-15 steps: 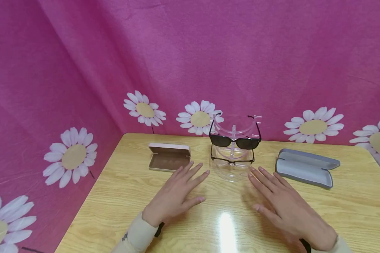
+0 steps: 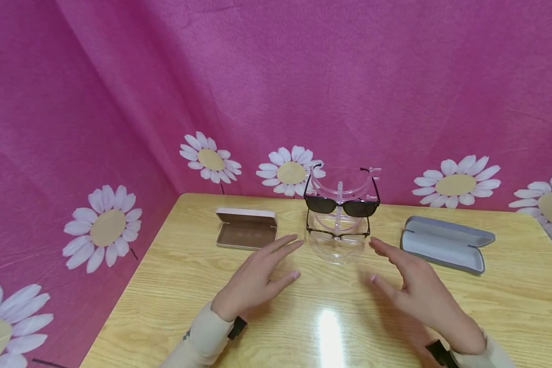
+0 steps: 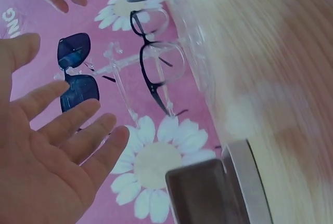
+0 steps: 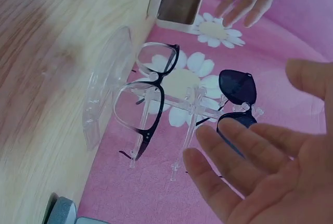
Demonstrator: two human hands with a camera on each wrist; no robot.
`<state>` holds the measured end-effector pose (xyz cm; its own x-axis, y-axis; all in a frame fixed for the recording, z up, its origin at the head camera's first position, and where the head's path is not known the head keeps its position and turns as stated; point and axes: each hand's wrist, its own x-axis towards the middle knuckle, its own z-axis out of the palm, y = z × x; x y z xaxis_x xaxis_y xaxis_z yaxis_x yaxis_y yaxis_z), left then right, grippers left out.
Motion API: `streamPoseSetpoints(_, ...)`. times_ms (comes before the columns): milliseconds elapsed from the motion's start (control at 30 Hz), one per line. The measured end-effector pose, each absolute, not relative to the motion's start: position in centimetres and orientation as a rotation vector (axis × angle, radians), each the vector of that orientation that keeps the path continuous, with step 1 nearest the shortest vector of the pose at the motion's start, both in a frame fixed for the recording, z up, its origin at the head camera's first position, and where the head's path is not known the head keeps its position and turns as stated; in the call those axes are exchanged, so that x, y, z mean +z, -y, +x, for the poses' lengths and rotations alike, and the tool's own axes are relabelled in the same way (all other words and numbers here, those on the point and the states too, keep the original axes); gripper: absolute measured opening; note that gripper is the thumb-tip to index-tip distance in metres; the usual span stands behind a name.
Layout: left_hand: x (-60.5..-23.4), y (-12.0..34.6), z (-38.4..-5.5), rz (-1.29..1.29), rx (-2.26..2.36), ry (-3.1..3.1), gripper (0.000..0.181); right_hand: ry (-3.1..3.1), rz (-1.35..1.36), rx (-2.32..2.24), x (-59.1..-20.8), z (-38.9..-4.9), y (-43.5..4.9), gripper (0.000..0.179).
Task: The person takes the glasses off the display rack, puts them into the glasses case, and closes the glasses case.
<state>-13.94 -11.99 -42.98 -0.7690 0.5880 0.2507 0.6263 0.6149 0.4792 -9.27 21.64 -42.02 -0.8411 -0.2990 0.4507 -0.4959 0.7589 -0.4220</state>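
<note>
A clear plastic display stand [image 2: 339, 255] stands toward the back of the table. On its upper tier sit dark sunglasses [image 2: 360, 208]; below them hang black-framed eyeglasses [image 2: 368, 232]. My left hand [image 2: 259, 278] hovers before the stand on its left, fingers straight and holding nothing, near an open brown-lined glasses case [image 2: 248, 232]. To the right of the stand my right hand [image 2: 418, 291] is raised with extended fingers, holding nothing. An open grey glasses case [image 2: 441, 250] lies beyond it. In both wrist views the palms face the stand without touching it.
The wooden table [image 2: 165, 286] ends at the back against a pink cloth [image 2: 349, 76] with white daisies, which also covers the left side. A bright light reflection [image 2: 330, 337] shows on the tabletop near the front.
Both hands have turned from palms down to palms facing inward, toward each other. The right hand has shifted slightly right. The stand, glasses and cases have stayed in place.
</note>
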Motion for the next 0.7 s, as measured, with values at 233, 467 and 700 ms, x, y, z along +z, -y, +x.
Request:
streamPoseSetpoints(233, -42.8, 11.3, -14.9, -0.962, -1.180, 2.721, 0.060, 2.588, 0.512, 0.939, -41.8, -9.7, -21.6, 0.059)
streamPoseSetpoints(467, -42.3, 10.3, -15.8, -0.845, -1.538, 2.599, 0.060, 2.487, 0.442, 1.107, -41.5, -10.8, -21.7, 0.051)
streamPoseSetpoints(700, -41.6, 9.7, -17.1, -0.702, -1.745, 2.501, 0.057, 2.485, 0.370, 1.175, -41.2, -11.4, -21.7, 0.046)
